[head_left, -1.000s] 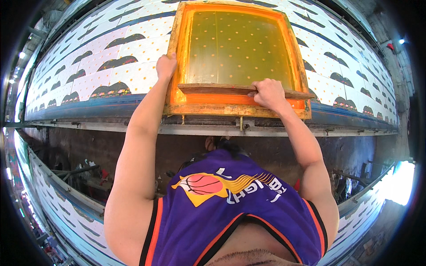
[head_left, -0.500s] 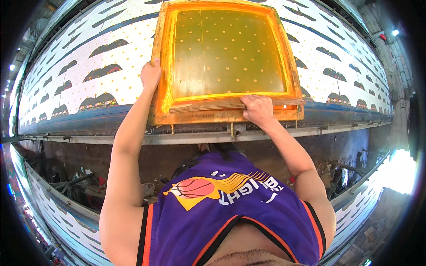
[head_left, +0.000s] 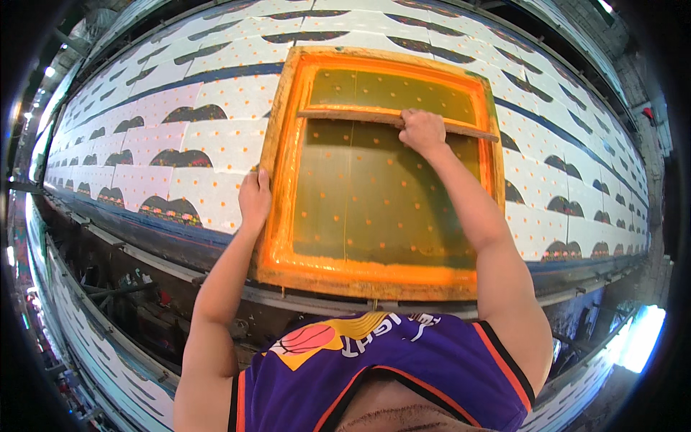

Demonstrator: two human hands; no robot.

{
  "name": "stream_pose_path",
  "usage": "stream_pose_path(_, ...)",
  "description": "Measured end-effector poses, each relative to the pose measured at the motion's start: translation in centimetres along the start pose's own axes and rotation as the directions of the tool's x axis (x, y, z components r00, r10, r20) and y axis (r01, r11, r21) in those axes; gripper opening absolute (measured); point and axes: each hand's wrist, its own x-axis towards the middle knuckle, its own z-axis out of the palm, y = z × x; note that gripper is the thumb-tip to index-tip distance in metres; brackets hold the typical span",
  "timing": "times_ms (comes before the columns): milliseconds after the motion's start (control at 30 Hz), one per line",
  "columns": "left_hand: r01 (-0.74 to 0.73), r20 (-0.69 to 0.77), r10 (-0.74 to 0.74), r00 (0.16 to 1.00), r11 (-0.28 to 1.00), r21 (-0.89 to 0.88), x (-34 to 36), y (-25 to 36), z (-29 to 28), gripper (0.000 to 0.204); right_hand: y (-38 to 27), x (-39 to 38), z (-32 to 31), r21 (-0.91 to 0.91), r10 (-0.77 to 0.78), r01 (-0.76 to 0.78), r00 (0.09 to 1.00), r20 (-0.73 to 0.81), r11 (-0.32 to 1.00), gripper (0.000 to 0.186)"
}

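A wooden screen-printing frame point(head_left: 272, 216) lies on the long table, its inner edges coated in bright orange ink. The mesh point(head_left: 389, 209) is olive green with rows of small orange dots. Across its far part, from side to side, stretches a long wooden squeegee point(head_left: 360, 115). My right hand point(head_left: 422, 132) is closed round the squeegee, right of its middle. My left hand point(head_left: 255, 196) grips the frame's left side, with the thumb on top and the other fingers partly hidden.
White printed sheets point(head_left: 227, 155) with orange dots and dark scalloped shapes cover the table on both sides and beyond the frame. A metal rail point(head_left: 169, 265) runs along the near edge. Behind me stands another sheet-covered table point(head_left: 93, 360).
My right hand has pushed the squeegee from the near end of the screen to its far part. My left hand still holds the frame's left side. The view has shifted.
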Motion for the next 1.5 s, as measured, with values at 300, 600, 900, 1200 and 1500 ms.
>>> stream_pose_path(300, -0.021, -0.004, 0.021, 1.000, 0.998, 0.056, 0.2, 1.4, -0.3, 0.041, 6.4, 12.6, 3.2, -0.106, 0.059, -0.044, 0.988, 0.142, 0.993, 0.026)
stream_pose_path(600, -0.020, 0.011, 0.020, 1.000, 0.998, 0.062, 0.1, 1.3, -0.1, 0.042, 8.0, 15.5, 2.5, -0.088, 0.048, -0.038, 0.993, 0.112, 0.995, 0.028)
stream_pose_path(900, -0.027, -0.005, 0.027, 1.000, 0.998, 0.059, 0.0, 0.6, 0.0, 0.047, 3.2, 9.4, -1.0, -0.076, 0.074, -0.058, 0.970, 0.232, 0.995, 0.031)
stream_pose_path(1200, -0.084, -0.029, 0.090, 0.996, 0.985, 0.151, 0.2, -0.6, 1.0, 0.055, -8.5, -11.2, -7.0, 0.025, 0.093, -0.103, 0.965, 0.247, 0.994, 0.019)
stream_pose_path(1500, -0.075, 0.030, 0.070, 0.997, 0.970, 0.233, -0.3, 0.4, 0.2, 0.060, -17.8, -27.9, -11.6, 0.057, 0.057, -0.066, 0.987, 0.148, 0.996, 0.020)
